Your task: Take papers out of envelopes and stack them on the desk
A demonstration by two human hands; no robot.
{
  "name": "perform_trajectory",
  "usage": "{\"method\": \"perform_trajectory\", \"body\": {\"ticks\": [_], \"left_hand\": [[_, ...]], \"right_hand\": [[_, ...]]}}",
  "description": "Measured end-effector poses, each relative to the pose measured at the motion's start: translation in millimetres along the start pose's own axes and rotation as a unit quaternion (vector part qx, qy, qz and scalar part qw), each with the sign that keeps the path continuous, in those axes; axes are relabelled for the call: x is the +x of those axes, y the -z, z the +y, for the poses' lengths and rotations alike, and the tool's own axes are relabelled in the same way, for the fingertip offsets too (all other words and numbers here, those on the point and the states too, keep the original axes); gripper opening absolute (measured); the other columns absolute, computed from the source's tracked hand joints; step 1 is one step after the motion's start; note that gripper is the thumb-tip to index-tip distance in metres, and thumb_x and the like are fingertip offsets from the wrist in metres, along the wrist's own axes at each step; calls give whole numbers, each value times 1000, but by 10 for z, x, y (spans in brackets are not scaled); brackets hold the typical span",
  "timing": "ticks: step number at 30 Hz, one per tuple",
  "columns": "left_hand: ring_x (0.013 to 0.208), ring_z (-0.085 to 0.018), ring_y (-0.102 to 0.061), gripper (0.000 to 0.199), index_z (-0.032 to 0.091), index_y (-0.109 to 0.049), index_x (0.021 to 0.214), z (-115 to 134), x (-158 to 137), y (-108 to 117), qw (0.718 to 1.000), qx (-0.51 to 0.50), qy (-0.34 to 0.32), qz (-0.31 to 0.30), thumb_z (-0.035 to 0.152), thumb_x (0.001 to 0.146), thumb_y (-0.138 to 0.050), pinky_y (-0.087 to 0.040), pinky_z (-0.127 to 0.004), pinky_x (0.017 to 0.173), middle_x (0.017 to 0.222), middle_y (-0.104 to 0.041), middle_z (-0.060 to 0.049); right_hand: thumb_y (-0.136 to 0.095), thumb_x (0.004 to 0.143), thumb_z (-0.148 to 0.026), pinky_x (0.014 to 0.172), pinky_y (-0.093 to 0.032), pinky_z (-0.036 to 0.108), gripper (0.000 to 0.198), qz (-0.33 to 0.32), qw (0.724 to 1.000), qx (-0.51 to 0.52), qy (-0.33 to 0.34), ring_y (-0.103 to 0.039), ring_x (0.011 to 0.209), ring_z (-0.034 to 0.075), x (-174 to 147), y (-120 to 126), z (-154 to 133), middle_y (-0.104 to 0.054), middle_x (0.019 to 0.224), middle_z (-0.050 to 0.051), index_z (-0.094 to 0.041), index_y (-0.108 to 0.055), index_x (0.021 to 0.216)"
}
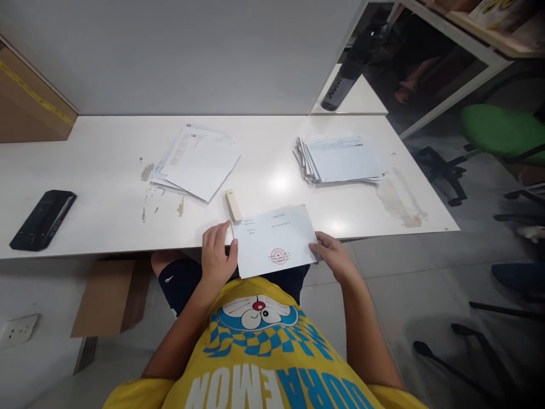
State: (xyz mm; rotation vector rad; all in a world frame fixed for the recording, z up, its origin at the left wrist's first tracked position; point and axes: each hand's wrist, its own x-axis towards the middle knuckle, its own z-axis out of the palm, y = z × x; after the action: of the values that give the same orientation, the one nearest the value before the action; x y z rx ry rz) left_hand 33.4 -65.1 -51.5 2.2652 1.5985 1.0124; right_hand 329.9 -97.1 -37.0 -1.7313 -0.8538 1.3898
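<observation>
A white sheet of paper (272, 236) with printed lines and a round red stamp lies partly over the table's front edge. My left hand (218, 254) is at its left edge, the thumb along the paper and the fingers bent on the table. Between thumb and fingers, my right hand (334, 255) pinches the sheet's right edge. Just beyond the sheet's upper left corner lies a small cream-coloured, narrow block (233, 205), shaped like a mini stapler. A loose, fanned pile of papers (198, 162) is at the back left; a thicker stack of papers (344, 159) sits at the back right.
On the white table (268, 128) a black device (43, 220) lies far left, near a cardboard box (34, 99). A dark bottle (340, 85) stands behind the partition's right end. Below the table is another carton (108, 295). A green chair (502, 130) is at right.
</observation>
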Motion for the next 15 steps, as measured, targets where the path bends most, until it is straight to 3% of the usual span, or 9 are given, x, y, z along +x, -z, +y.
{"method": "perform_trajectory", "body": {"ticks": [3, 5, 9, 15], "left_hand": [[128, -30, -50, 34, 18, -58, 126, -102, 140, -118, 995, 11, -99, -3, 22, 93, -51, -43, -47, 105, 126, -64, -12], [120, -27, -55, 28, 19, -63, 116, -162, 173, -190, 993, 8, -117, 26, 17, 93, -48, -46, -45, 100, 119, -68, -10], [105, -26, -61, 31, 19, -66, 117, -213, 132, -298, 993, 18, -104, 61, 15, 92, -49, -48, -43, 92, 113, -70, -11], [101, -26, -65, 39, 21, -68, 118, -203, 71, -416, 993, 47, -75, 71, 8, 86, -49, -46, -41, 89, 106, -72, -11]], "right_hand": [[-64, 63, -34, 47, -37, 26, 33, 10, 1000, -15, 1, -48, 60, 15, 87, 25, -27, -55, 68, -1, -18, -65, 92], [-63, 64, -33, 47, -37, 26, 32, 11, 1000, -22, 5, -48, 61, 15, 128, 41, -14, -54, 70, -1, -18, -65, 92], [-62, 64, -34, 47, -35, 26, 32, 10, 1000, -13, 14, -48, 62, 15, 150, 44, 0, -56, 72, 0, -19, -65, 92], [-60, 63, -33, 53, -38, 27, 31, 25, 1000, 1, 18, -52, 67, 18, 126, -11, -31, -61, 74, 1, -21, -67, 90]]}}
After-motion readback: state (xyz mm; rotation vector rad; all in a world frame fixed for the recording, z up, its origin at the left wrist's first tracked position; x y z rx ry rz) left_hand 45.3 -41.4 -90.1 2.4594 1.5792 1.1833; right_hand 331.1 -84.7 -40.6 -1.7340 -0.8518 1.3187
